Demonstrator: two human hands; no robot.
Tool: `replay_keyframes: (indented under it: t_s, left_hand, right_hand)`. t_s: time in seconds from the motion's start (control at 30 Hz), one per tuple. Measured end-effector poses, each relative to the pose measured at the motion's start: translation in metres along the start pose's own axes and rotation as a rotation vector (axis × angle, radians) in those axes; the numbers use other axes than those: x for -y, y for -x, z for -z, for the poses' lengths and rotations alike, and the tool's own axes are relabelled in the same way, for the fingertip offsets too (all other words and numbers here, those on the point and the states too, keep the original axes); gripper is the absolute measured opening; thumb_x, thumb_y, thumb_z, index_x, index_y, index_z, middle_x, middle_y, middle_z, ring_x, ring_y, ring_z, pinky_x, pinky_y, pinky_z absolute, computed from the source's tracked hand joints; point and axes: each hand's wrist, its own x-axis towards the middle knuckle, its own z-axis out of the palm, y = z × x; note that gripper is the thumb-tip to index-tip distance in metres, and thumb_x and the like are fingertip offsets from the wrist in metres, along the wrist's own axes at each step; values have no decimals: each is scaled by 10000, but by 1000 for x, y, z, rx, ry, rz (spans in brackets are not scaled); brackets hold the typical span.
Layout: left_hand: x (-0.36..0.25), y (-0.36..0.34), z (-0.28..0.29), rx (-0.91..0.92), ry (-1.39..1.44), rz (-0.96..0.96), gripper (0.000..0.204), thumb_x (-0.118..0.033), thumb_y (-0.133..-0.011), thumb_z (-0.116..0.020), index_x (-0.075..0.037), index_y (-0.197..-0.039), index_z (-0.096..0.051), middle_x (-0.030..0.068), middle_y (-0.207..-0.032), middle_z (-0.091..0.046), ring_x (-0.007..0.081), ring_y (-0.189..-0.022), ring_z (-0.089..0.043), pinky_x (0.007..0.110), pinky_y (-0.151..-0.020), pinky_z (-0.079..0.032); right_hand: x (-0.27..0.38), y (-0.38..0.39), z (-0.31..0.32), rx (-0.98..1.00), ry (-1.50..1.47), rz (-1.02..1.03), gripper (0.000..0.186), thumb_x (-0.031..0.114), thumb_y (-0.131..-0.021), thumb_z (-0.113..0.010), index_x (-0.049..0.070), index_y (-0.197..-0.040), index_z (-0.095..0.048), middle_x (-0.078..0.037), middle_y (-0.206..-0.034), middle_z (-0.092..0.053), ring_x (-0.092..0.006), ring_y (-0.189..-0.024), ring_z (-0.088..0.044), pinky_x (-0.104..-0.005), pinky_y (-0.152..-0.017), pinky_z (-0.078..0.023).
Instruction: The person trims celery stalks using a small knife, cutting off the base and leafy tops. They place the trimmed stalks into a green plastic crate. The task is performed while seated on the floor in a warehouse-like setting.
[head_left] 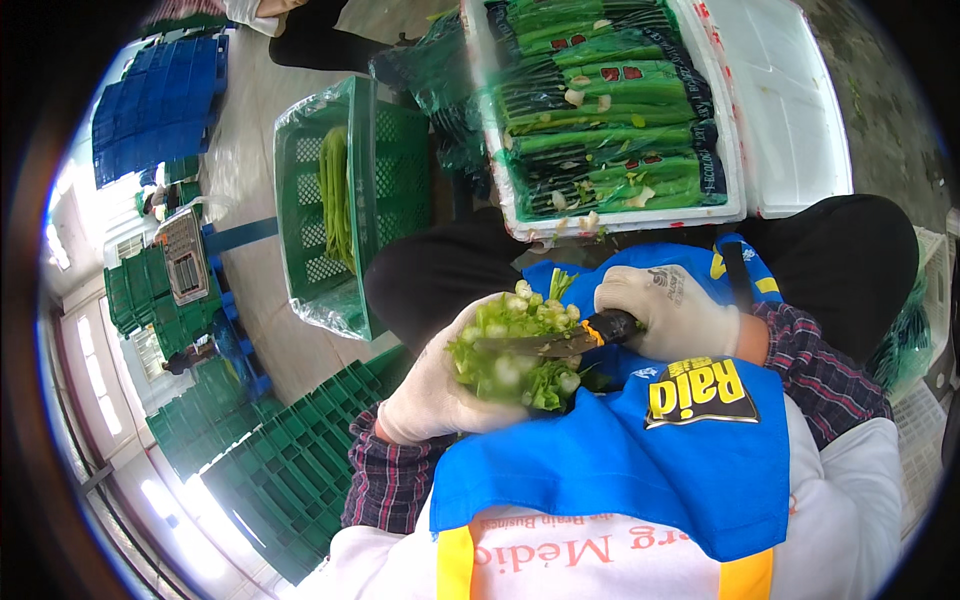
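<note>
In white gloves, both my hands are at work over my lap. My left hand (438,386) is closed around a bunch of leafy green stalks (540,382) whose pale round ends face up. My right hand (668,310) grips a knife (612,328) by its black handle, which has a yellow band near the blade. The blade lies across the bunch, touching or just over the stalk ends. A blue apron (610,480) covers my lap below them.
Ahead, an open white foam box (735,190) holds packed green vegetables, with pale trimmings on top; its white lid (790,100) lies alongside. A plastic-lined green crate (400,170) with long green pods or stalks (337,195) stands front left. Green crates (300,470) are at left. Another person's leg (320,40) shows at the top.
</note>
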Motion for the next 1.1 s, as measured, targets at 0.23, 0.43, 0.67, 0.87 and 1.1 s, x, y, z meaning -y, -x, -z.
replay_keyframes:
  t_s: [0.23,0.43,0.67,0.87,1.1]
  left_hand:
    - [5,-3,-6,49,145,-40,992,-49,-777,-921,-44,-1574,-330,211,-1510,-580,291,-1386,-599,462,-1206,-456]
    - [8,1,-8,16,136,-49,915,19,-827,-858,-59,-1567,-324,201,-1468,-619,274,-1352,-628,437,-1190,-472]
    - [9,6,-8,-113,-17,-53,1181,-295,-689,-1032,-86,-1599,-309,277,-1581,-486,376,-1397,-580,530,-1175,-482]
    - [10,12,-6,-155,-55,-109,1179,-311,-686,-1036,-57,-1590,-322,251,-1550,-526,358,-1418,-562,504,-1200,-456]
    - [17,15,-1,-185,-76,-98,1205,-334,-658,-1050,-68,-1590,-334,234,-1520,-556,363,-1399,-580,518,-1194,-460]
  right_hand:
    - [-10,1,-3,-56,-17,30,247,13,-783,-751,82,-982,-622,-123,-960,-621,-367,-915,-664,-437,-771,-530]
    - [-14,-8,-9,-36,-1,7,284,59,-799,-764,114,-1043,-629,-121,-993,-636,-366,-953,-687,-462,-802,-546]
    - [-44,-9,-12,-88,59,-225,315,79,-821,-746,126,-1116,-643,-131,-1027,-667,-380,-1026,-699,-482,-875,-557]
    - [-35,-7,-7,-120,-58,51,307,49,-795,-747,119,-1057,-603,-125,-993,-635,-373,-973,-681,-462,-823,-545]
    - [-34,-11,-13,-64,48,-24,274,90,-823,-747,120,-1067,-625,-135,-1008,-661,-380,-968,-692,-460,-822,-556]
